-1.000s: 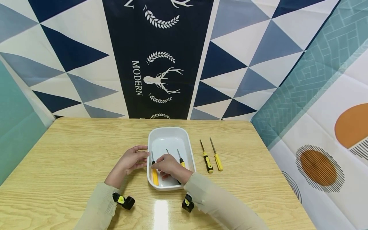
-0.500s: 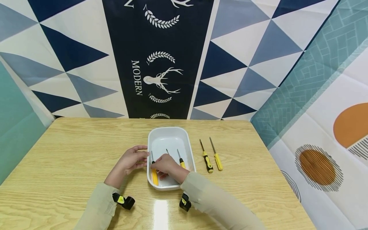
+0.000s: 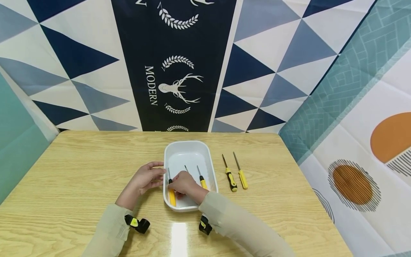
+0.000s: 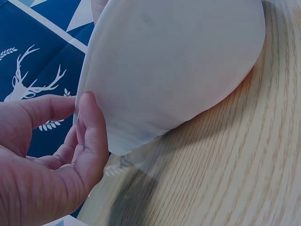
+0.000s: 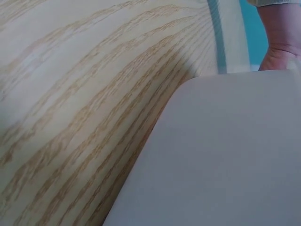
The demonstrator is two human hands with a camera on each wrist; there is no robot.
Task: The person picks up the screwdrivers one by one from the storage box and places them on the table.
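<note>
A white tray stands on the wooden table with several screwdrivers in it. My left hand is at its left side; in the left wrist view the thumb and fingers pinch the rim of the tray. Inside the tray, my right hand pinches the leftmost screwdriver, which has an orange-yellow handle and black collar, near that collar. The middle screwdriver shows only its tip, the rest hidden under this hand. At the right lies a yellow-handled screwdriver, its end behind the sleeve.
To the right of the tray, a black-and-yellow screwdriver and a yellow one lie side by side on the table. Patterned cloth hangs behind the table's far edge. The right wrist view is mostly tray wall and tabletop.
My right hand and forearm have shifted slightly left inside the tray, the sleeve covering more of the right screwdriver's end. My left hand stays on the rim.
</note>
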